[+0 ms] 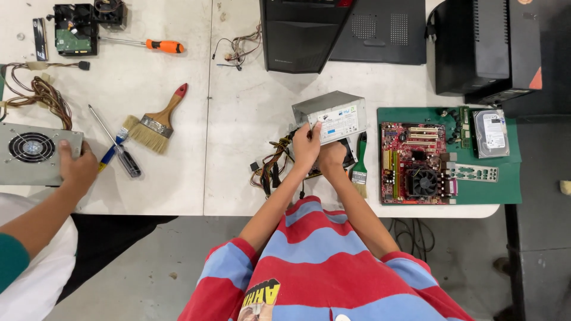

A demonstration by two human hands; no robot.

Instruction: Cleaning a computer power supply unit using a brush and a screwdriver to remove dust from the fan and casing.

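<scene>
Both hands, left hand (306, 147) and right hand (332, 157), grip the grey metal power supply box (331, 116) tilted above the white counter (238, 119); slipping, it might strike the red motherboard (414, 161) at centre right.

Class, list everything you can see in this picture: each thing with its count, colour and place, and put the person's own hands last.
power supply box: 1, grey, table centre, held in both hands
cable bundle: 1, multicoloured, hanging from that box
small brush: 1, green handle, right of the hands
motherboard: 1, red, on green mat
hard drive: 1, silver, mat's right end
computer cases: 3, black, table's far edge
paintbrush: 1, wooden handle, left table
screwdrivers: 3, one orange-handled, one blue, one black, left table
second power supply: 1, grey, far left, under another person's hand
table: white
left hand: on the box's front
right hand: under the box
</scene>
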